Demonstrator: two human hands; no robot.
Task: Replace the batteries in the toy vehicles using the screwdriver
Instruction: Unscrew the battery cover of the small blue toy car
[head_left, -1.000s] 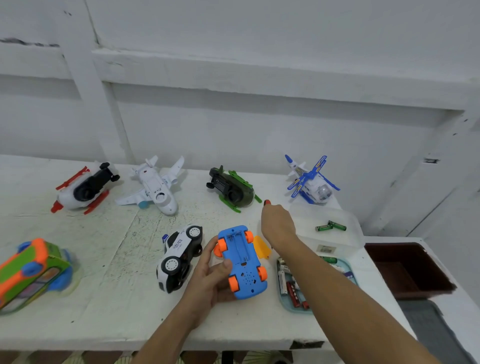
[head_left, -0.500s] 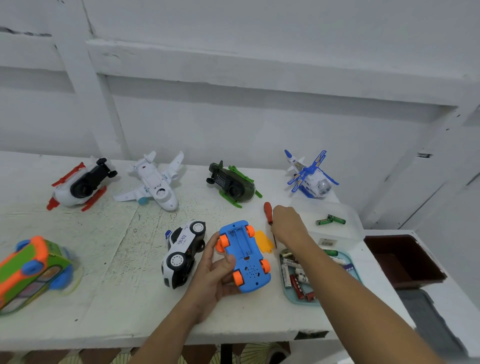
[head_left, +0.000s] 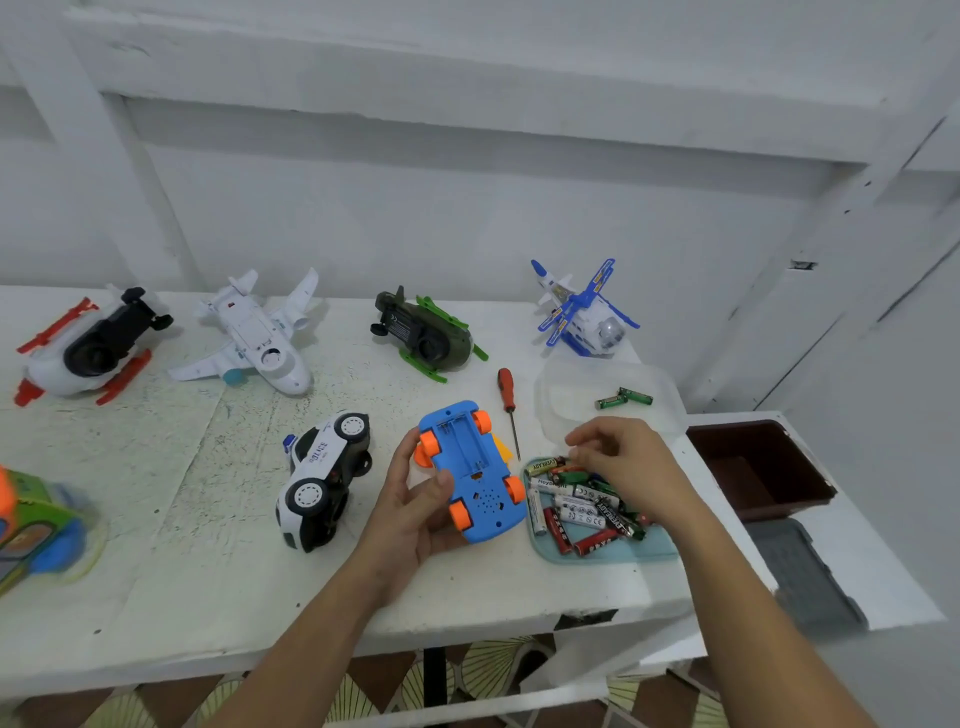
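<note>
My left hand (head_left: 415, 506) grips a blue toy car (head_left: 470, 470) with orange wheels, turned belly up, its battery bay uncovered. The red-handled screwdriver (head_left: 508, 397) lies on the table just behind the car, free of either hand. My right hand (head_left: 626, 462) hovers over a light blue tray (head_left: 602, 553) holding several loose batteries (head_left: 579, 506), fingers curled down at the tray's far end. Whether the fingers pinch a battery is hidden. Two green batteries (head_left: 623, 399) lie in a clear plastic container (head_left: 569, 389) behind the tray.
Other toys lie on the white table (head_left: 218, 566): a police car (head_left: 324, 478), a white plane (head_left: 254, 335), a green helicopter (head_left: 423, 335), a blue-white helicopter (head_left: 584, 312), a red-white helicopter (head_left: 85, 348), a green-orange vehicle (head_left: 36, 522). A brown bin (head_left: 756, 467) sits right.
My right hand laid the screwdriver on the table behind the car and moved right and nearer, over the battery tray. My left hand kept its hold on the blue car.
</note>
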